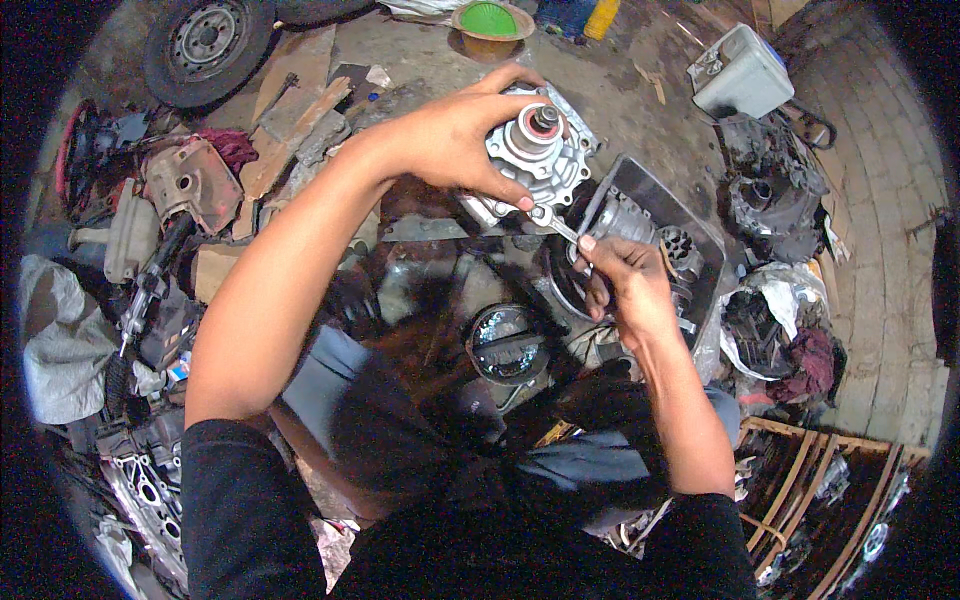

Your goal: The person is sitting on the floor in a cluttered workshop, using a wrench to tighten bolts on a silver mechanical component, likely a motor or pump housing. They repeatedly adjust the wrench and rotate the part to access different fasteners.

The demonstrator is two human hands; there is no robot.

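My left hand (470, 140) grips a silver metal housing (560, 172) with a protruding splined shaft (545, 122) and red-brown ring, its fingers around the far side and its thumb at the lower rim beside the head of a silver wrench (560, 226). My right hand (625, 275) is closed on the wrench's near end, which slants down to the right from the housing. Just below and right of the housing is a dark plastic tray (715, 265) holding metal parts. A round black lidded object (505, 342) lies below, between my forearms.
A wheel (205, 45) and scrap parts (180, 190) crowd the left. Behind are a green-lined basin (487, 25) and a pale box (740, 75). Dark machine parts (770, 180), a sack (750, 320) and a rack (820, 470) stand at the right, beside a tiled surface (880, 330).
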